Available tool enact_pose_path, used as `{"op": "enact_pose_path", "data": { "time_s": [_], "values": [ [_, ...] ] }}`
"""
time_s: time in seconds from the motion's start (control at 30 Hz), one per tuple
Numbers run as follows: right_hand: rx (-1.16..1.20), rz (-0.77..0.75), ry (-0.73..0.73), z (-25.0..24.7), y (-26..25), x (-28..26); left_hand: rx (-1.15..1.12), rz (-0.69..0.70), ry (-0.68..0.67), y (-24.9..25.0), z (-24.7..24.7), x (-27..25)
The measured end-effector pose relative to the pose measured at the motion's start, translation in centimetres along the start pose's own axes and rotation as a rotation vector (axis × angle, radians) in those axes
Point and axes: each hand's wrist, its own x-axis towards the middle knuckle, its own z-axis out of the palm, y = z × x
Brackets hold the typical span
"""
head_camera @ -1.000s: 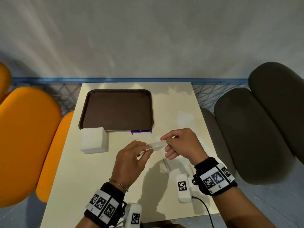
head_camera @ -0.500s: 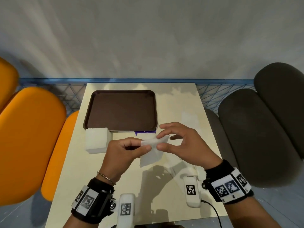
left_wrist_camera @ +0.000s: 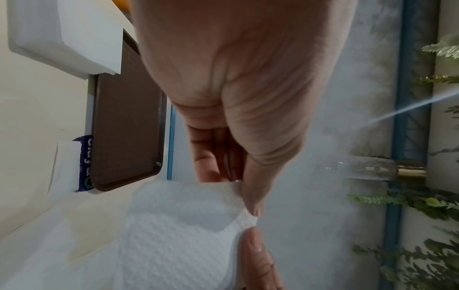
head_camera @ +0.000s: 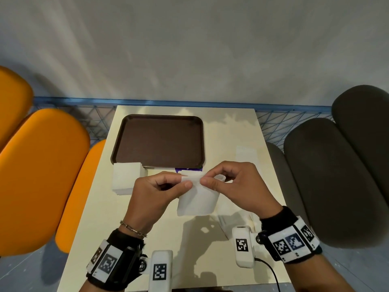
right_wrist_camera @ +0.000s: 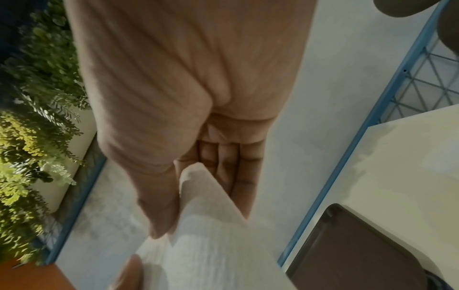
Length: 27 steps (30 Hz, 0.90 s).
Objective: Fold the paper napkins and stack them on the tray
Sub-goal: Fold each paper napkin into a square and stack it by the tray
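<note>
Pinching the top edge of one napkin [head_camera: 196, 197] with both hands, left hand [head_camera: 155, 197] and right hand [head_camera: 242, 190], above the counter [head_camera: 229, 131]. Mid-fold; next, probably creasing, then reaching forward to the bare tray [head_camera: 126, 131].

The napkin [left_wrist_camera: 178, 255] is thin white paper with a dimpled, embossed texture, matt and soft-looking. The tray [head_camera: 160, 142] looks like brown plastic with a finely textured, matt bed. The counter [head_camera: 229, 131] is smooth, pale cream, faintly glossy.
</note>
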Motion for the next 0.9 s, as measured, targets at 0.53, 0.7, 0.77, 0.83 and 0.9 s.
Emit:
{"op": "enact_pose_path", "data": {
  "time_s": [0.53, 0.7, 0.77, 0.83, 0.9],
  "values": [
    [0.107, -0.020, 0.142, 0.7, -0.7, -0.4, -0.038, 0.045, 0.231, 1.4, 2.0, -1.0],
    [0.100, -0.037, 0.153, 0.6, -0.8, -0.2, -0.065, -0.004, 0.246, 1.4, 2.0, -0.8],
    [0.101, -0.044, 0.150, 0.5, -0.8, -0.1, -0.079, -0.026, 0.239, 1.5, 2.1, -0.7],
    [0.092, -0.050, 0.142, 0.6, -0.8, 0.0, -0.079, -0.035, 0.240, 1.4, 2.1, -0.5],
    [0.079, -0.050, 0.132, 0.6, -0.8, 0.1, -0.081, -0.039, 0.242, 1.3, 2.1, -0.4]
  ]
}}
